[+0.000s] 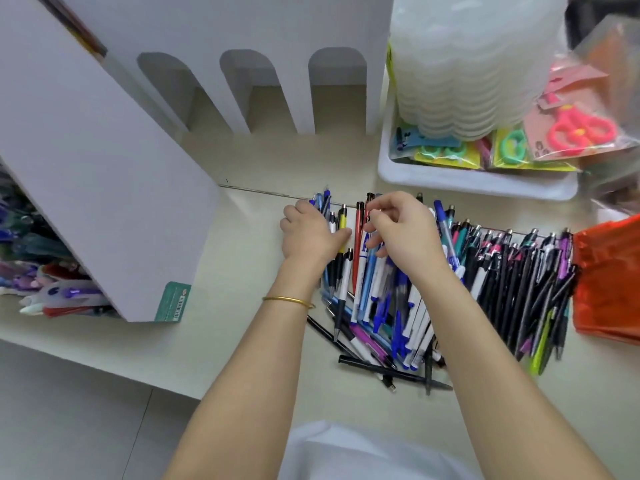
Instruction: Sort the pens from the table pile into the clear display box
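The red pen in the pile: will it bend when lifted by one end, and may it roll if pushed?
Its slim, straight barrel suggests the red pen would probably stay stiff and feel light. Its round body might roll, though neighbouring pens would likely block it.

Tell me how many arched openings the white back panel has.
3, in one row in the white back panel: left arched opening, middle one, right one. The large white box at left may hide more.
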Available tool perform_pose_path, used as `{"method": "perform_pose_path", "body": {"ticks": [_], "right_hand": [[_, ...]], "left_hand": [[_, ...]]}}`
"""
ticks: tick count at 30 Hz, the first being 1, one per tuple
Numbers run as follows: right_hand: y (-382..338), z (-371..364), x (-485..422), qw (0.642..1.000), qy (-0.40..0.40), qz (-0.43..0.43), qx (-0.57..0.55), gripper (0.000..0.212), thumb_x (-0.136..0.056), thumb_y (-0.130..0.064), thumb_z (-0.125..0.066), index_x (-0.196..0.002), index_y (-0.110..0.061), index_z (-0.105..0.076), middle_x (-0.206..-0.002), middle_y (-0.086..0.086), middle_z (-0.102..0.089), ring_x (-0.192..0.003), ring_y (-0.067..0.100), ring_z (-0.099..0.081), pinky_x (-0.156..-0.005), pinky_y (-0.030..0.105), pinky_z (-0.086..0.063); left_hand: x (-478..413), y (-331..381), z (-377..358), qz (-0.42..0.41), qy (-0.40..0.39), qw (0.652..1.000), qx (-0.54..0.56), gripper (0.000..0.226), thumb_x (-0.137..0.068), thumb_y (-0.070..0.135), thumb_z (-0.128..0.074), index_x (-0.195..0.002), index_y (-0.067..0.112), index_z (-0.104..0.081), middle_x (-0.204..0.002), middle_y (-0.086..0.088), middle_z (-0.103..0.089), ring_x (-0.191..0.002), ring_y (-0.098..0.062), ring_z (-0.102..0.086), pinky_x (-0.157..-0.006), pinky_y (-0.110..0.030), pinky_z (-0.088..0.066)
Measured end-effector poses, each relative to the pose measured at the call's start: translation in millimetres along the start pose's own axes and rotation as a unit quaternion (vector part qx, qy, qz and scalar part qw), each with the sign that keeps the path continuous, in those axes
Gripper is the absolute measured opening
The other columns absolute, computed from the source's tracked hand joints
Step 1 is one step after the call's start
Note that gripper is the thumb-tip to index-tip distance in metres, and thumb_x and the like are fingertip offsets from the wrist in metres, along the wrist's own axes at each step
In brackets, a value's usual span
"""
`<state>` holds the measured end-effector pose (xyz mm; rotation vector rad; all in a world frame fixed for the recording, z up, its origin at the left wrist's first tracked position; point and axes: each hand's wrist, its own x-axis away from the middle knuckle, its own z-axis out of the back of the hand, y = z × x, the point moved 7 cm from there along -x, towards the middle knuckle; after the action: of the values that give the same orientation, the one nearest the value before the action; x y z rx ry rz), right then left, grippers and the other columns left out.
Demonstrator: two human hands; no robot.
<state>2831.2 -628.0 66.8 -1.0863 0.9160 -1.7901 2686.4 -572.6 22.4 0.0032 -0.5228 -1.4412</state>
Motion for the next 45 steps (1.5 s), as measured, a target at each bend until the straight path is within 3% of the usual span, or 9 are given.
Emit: {"method": "perform_pose_path", "body": {"ticks": [9,16,20,25,29,35,37,40,45], "right_hand": [[2,2,3,1.000,0.003,0.002,-0.006,0.017,-0.097,-0.009,-0.046,-0.106,-0.017,-0.057,-0.082,0.001,-0.064,-0.051,0.001,-0.060,-0.055,0.026,-0.054],[-3,5,8,1.000,0.008,0.008,-0.009,0.017,-0.097,-0.009,-0.046,-0.106,-0.017,-0.058,-0.083,0.003,-0.065,-0.055,0.005,-0.060,-0.055,0.025,-0.054],[-6,8,12,1.000,0.008,0.010,-0.013,0.018,-0.096,-0.009,-0.046,-0.105,-0.018,-0.058,-0.085,0.004,-0.066,-0.057,0.006,-0.062,-0.057,0.025,-0.054],[-8,4,20,1.000,-0.002,0.018,-0.013,0.016,-0.097,-0.008,-0.046,-0.103,-0.018,-0.057,-0.085,0.005,-0.065,-0.061,0.009,-0.062,-0.053,0.019,-0.049],[-6,-2,30,1.000,-0.012,0.016,-0.004,0.017,-0.097,-0.010,-0.046,-0.105,-0.018,-0.058,-0.083,0.002,-0.066,-0.058,0.006,-0.062,-0.054,0.021,-0.049],[-4,-6,50,0.999,-0.030,0.024,0.012,0.016,-0.097,-0.010,-0.045,-0.106,-0.016,-0.058,-0.082,0.003,-0.066,-0.058,0.009,-0.064,-0.059,0.031,-0.055],[-2,-7,56,0.999,-0.034,0.025,0.017,0.016,-0.097,-0.009,-0.045,-0.106,-0.015,-0.058,-0.081,0.003,-0.066,-0.058,0.009,-0.064,-0.058,0.033,-0.055],[1,-7,62,0.999,-0.035,0.033,0.025,0.017,-0.096,-0.008,-0.045,-0.105,-0.014,-0.058,-0.079,0.003,-0.066,-0.055,0.007,-0.062,-0.058,0.036,-0.056],[3,-3,69,0.998,-0.028,0.040,0.028,0.018,-0.095,-0.007,-0.045,-0.104,-0.015,-0.059,-0.076,0.001,-0.064,-0.055,0.008,-0.061,-0.058,0.034,-0.056]], "left_hand": [[1,11,2,-0.001,0.034,0.999,-0.038,0.050,-0.087,0.012,-0.059,-0.129,-0.003,-0.035,-0.128,-0.021,-0.047,-0.113,-0.035,-0.051,-0.087,-0.034,-0.043],[-3,10,7,0.001,0.040,0.998,-0.039,0.043,-0.088,0.012,-0.059,-0.124,-0.002,-0.041,-0.123,-0.019,-0.055,-0.109,-0.035,-0.056,-0.079,-0.037,-0.045],[-4,6,25,-0.009,0.032,0.997,0.073,0.038,-0.087,0.014,-0.058,-0.119,0.002,-0.042,-0.110,-0.013,-0.057,-0.096,-0.032,-0.058,-0.074,-0.033,-0.039],[24,-30,58,0.034,0.056,0.960,0.271,0.029,-0.082,0.010,-0.060,-0.103,0.006,-0.039,-0.092,-0.009,-0.050,-0.082,-0.033,-0.060,-0.073,-0.043,-0.057],[76,-66,43,0.118,0.035,0.943,0.308,0.030,-0.083,0.007,-0.059,-0.101,0.008,-0.035,-0.077,0.001,-0.040,-0.063,-0.016,-0.045,-0.053,-0.028,-0.039],[119,-74,-5,0.146,-0.018,0.946,0.289,0.051,-0.084,0.028,-0.072,-0.111,0.006,-0.034,-0.110,-0.011,-0.050,-0.089,-0.024,-0.049,-0.065,-0.028,-0.039],[122,-69,-12,0.151,-0.012,0.953,0.261,0.059,-0.084,0.029,-0.073,-0.121,0.004,-0.034,-0.123,-0.019,-0.044,-0.082,-0.024,-0.044,-0.071,-0.028,-0.038],[123,-61,-18,0.158,-0.013,0.957,0.245,0.064,-0.085,0.031,-0.073,-0.127,0.006,-0.032,-0.128,-0.022,-0.037,-0.067,-0.017,-0.038,-0.072,-0.029,-0.040],[122,-38,-19,0.126,-0.011,0.968,0.219,0.059,-0.087,0.028,-0.071,-0.127,0.008,-0.031,-0.126,-0.021,-0.037,-0.080,-0.024,-0.045,-0.069,-0.029,-0.040]]}}
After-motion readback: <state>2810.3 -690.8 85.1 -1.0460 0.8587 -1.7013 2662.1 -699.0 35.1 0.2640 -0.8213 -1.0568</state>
